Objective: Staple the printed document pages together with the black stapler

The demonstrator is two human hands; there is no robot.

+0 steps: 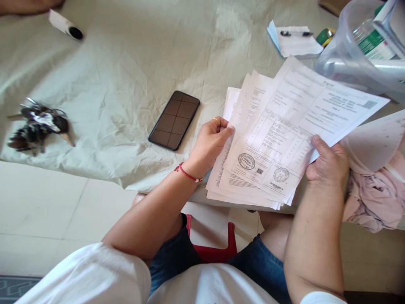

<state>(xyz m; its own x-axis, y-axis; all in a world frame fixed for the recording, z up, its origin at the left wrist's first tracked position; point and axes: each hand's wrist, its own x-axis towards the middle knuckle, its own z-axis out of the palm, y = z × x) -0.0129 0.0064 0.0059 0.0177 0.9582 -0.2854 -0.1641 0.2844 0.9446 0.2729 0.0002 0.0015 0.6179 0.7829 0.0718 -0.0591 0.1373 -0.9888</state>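
The left hand and right hand pinched white printed paper sheets over the green-covered table's near edge. Opposed grips likely kept them flat.

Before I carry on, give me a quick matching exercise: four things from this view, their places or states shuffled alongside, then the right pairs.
Things
1. Smartphone
2. Pen
3. Stamped papers
4. Bracelet

Places or states
A. Held in the left hand and right hand
B. Red, around the left wrist
C. Lying on the table cover, screen up
D. On white paper near the clear plastic tub

Pairs: 1-C, 2-D, 3-A, 4-B
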